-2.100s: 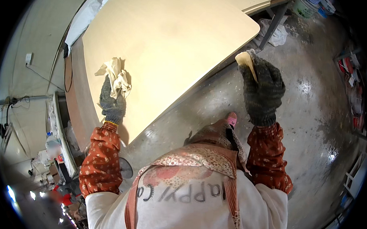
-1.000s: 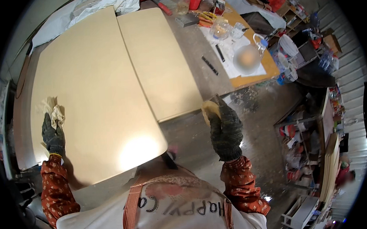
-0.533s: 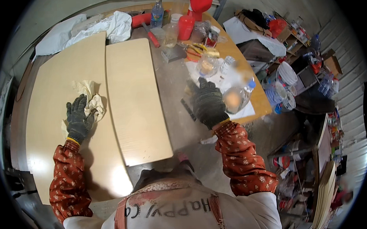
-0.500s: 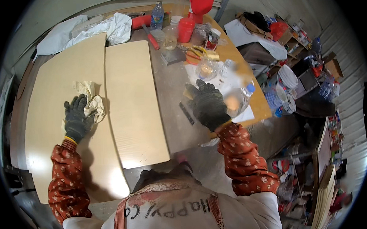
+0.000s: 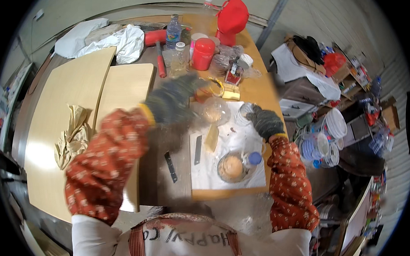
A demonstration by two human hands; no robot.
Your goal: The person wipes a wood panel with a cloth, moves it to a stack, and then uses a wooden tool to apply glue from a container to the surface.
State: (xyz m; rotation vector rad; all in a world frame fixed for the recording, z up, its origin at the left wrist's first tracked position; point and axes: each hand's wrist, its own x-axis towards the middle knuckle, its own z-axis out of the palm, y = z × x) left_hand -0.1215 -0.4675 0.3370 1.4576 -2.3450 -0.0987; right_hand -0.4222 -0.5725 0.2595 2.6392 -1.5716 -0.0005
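My left hand [image 5: 172,100], in a dark glove, is smeared by motion over the middle of the table, so its fingers are unclear. My right hand [image 5: 267,122], also gloved, has its fingers curled against a clear ribbed plastic bottle [image 5: 245,114] at the sheet's right edge. Beside that bottle sits a round clear plastic container [image 5: 214,109]. On the white sheet [image 5: 228,147] lie a beige wedge-shaped piece [image 5: 211,138] and a grey metal strip [image 5: 198,150]. Nearer me stands a clear tub [image 5: 232,166] with peach-coloured stuff inside, next to a blue cap [image 5: 255,158].
A crumpled cream cloth [image 5: 73,137] rests on the large pale panel [image 5: 43,138], beside a smaller panel [image 5: 126,79]. A dark strip [image 5: 170,166] lies on the table. Behind stand a red-handled tool [image 5: 160,62], a water bottle [image 5: 173,32], and a red jar [image 5: 203,54].
My left hand has let go of the cloth and swung right across the panels. My right hand has moved from beside the beige piece to the ribbed bottle. The view has shifted right.
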